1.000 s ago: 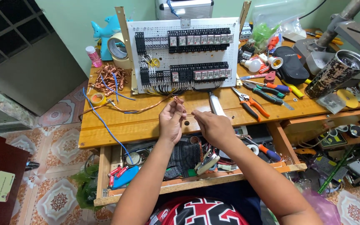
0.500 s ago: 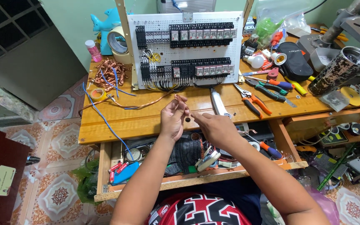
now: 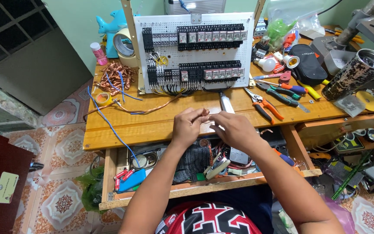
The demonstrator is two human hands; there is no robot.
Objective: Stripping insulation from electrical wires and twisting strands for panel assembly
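I see both hands meet above the worktop point(image 3: 152, 125) edge: left hand point(image 3: 188, 128) and right hand point(image 3: 234, 130), fingers pinched together on a thin wire point(image 3: 207, 115) between them.

A glossy varnished wooden table point(image 3: 152, 125) carries a matt white perforated panel point(image 3: 194, 52) of black plastic relays point(image 3: 211, 71), a tangle of bare copper wire point(image 3: 114, 74), orange plastic-handled metal pliers point(image 3: 265, 105) and a mottled, shiny metal tumbler point(image 3: 355, 74).
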